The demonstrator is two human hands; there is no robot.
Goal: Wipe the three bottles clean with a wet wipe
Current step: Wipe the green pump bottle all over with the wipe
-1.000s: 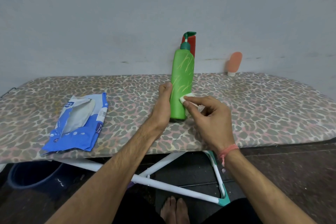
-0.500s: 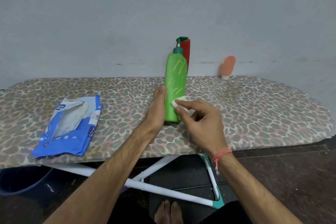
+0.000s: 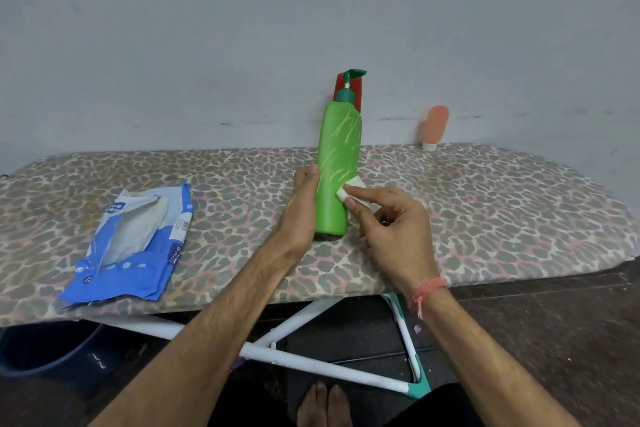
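Observation:
A tall green pump bottle (image 3: pixel 337 166) stands upright on the leopard-print ironing board (image 3: pixel 485 204). My left hand (image 3: pixel 301 211) grips its lower left side, thumb up along the bottle. My right hand (image 3: pixel 394 229) pinches a small folded white wet wipe (image 3: pixel 349 192) and presses it against the bottle's lower right side. Behind the green bottle a red bottle (image 3: pixel 356 94) stands mostly hidden against the wall. A small orange tube bottle (image 3: pixel 435 126) stands cap-down at the board's far edge on the right.
A blue wet-wipe pack (image 3: pixel 135 246) lies open on the left of the board. White board legs (image 3: pixel 311 360) cross below the near edge, with my bare feet (image 3: pixel 323 404) under them. A dark blue tub (image 3: pixel 45 347) sits on the floor at left.
The view has shifted slightly. My right hand with the wipe stays low on the bottle's right side, moved only a little; my left hand keeps its grip.

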